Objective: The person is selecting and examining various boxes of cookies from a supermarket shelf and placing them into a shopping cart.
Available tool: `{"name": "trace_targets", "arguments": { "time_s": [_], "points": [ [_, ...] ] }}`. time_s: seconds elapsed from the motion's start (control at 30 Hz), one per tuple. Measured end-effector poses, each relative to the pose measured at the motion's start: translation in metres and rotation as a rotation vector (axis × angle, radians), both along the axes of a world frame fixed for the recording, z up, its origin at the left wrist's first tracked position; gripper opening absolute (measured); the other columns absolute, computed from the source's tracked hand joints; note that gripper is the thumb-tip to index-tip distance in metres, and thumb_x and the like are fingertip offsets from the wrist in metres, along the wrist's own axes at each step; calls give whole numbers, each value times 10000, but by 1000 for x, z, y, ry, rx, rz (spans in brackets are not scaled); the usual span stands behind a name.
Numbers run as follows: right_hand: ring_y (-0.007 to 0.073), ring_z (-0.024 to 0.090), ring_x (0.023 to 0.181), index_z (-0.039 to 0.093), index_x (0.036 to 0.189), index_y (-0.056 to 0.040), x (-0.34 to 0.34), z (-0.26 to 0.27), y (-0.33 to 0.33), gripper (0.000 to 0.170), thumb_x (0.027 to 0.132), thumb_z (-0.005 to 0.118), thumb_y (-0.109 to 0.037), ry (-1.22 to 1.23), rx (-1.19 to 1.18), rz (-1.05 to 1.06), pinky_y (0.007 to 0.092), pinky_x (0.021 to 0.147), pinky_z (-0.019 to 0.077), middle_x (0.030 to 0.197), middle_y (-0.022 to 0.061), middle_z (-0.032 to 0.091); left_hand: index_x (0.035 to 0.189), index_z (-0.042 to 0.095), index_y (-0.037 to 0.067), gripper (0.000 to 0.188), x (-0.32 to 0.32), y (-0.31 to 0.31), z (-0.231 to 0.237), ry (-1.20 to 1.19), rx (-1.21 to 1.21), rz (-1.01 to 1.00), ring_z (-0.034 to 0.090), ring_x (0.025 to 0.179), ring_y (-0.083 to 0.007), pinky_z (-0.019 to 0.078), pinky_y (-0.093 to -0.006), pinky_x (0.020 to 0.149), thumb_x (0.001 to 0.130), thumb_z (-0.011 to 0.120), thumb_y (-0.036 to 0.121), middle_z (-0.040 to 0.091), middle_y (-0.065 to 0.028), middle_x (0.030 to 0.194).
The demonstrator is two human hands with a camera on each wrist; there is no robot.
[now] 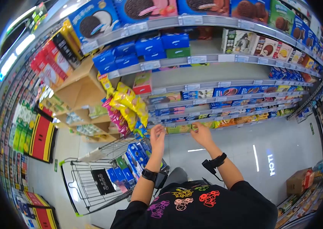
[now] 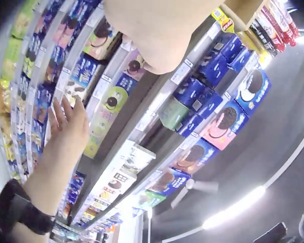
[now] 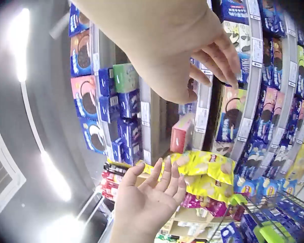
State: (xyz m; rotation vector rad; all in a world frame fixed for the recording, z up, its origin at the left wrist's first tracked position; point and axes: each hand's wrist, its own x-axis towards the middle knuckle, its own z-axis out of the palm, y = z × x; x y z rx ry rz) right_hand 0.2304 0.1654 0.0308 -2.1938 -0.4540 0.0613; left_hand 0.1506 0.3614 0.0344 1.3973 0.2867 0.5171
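My left hand (image 1: 157, 138) and right hand (image 1: 202, 136) are hovering empty, fingers loose, right of the cart (image 1: 102, 182). Yellow snack bags (image 1: 125, 104) are hanging above the cart's front end; a careless swing cartward could be knocking them down.

Head view looks down; both wrist views share shelves (image 1: 207, 76).

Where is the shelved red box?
In the head view, the red box sits left of centre on a shelf, right of yellow bags, below blue boxes.
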Motion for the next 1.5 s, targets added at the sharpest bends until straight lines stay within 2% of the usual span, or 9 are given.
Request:
{"name": "trace_targets", "arguments": {
  "time_s": [0.2, 0.4, 0.43, 0.63, 0.87, 1.07, 1.2, 1.4, 1.5],
  "points": [
    [284, 605, 753, 499, 1085, -28, 58, 39, -8, 415, 703, 611, -146, -44, 317, 3, 358, 660, 482, 936, 163, 589, 1155, 429, 82, 314, 78, -32, 49, -14, -155, -285, 501, 1024, -162, 384, -257, 796, 851, 474, 150, 516, -66, 1120],
    [241, 531, 946, 392, 1217, -42, 139, 122, 11, 614, 664, 655, -94, -655, 193, -48, 327, 760, 440, 1058, 147, 531, 1234, 354, 74, 389, 148, -20, 94, -193, -79, -245, 528, 981, -184, 401, -287, 802, 855, 438, 109, 508, -112, 1130],
    [326, 469, 1044, 362, 1226, -8, 154, 135, 16, 642, 669, 662, -124, -621, 197, -45, 382, 882, 382, 1164, 187, 460, 1250, 337, 75, 405, 156, -16, 110, -236, -86, -239, 532, 972, -185, 400, -292, 806, 857, 430, 102, 507, -120, 1128],
    [322, 388, 1120, 398, 1220, -58, 207, 230, 46, 677, 619, 699, -138, -976, 278, 69, 408, 929, 323, 1233, 151, 401, 1287, 271, 46, 467, 204, 6, 160, -377, -30, -358, 539, 941, -203, 410, -308, 826, 848, 431, 54, 500, -138, 1110],
    [280, 445, 1047, 514, 1085, -103, 243, 244, 55, 598, 524, 717, -150, -1064, 71, 171, 411, 883, 349, 1110, 74, 501, 1227, 346, -2, 423, 241, 8, 171, -378, -98, -550, 522, 1026, -275, 393, -362, 874, 904, 367, 272, 496, -203, 1147],
    [273, 507, 961, 548, 1015, -92, 260, 249, 30, 568, 480, 726, -161, -1170, 181, 353, 430, 823, 401, 1025, 71, 543, 1216, 360, -49, 700, 243, -12, 183, -387, -371, -560, 507, 1041, -346, 355, -436, 929, 869, 192, 536, 468, -249, 1173],
    [266, 535, 936, 560, 1002, -93, 258, 253, -9, 559, 478, 734, -179, -1166, 303, 510, 447, 837, 413, 998, 75, 557, 1247, 369, 19, 695, 235, -43, 190, -338, -565, -458, 455, 1113, -315, 344, -446, 941, 860, 163, 558, 443, -161, 1244],
    [198, 559, 956, 556, 933, -150, 254, 213, -57, 336, 631, 704, -131, -1304, 405, 685, 434, 861, 408, 976, 34, 560, 1251, 346, -17, 733, 228, -82, 177, -437, -644, -312, 474, 1102, -272, 390, -401, 928, 803, 442, 556, 451, -172, 1225],
    [147, 542, 977, 545, 935, -184, 249, 183, -72, 266, 697, 660, -148, -1348, 401, 693, 405, 882, 406, 996, -5, 551, 1257, 325, -21, 689, 211, -118, 186, -317, -585, -35, 503, 1064, -255, 413, -383, 909, 716, 605, 303, 466, -160, 1198]
  ]
}}
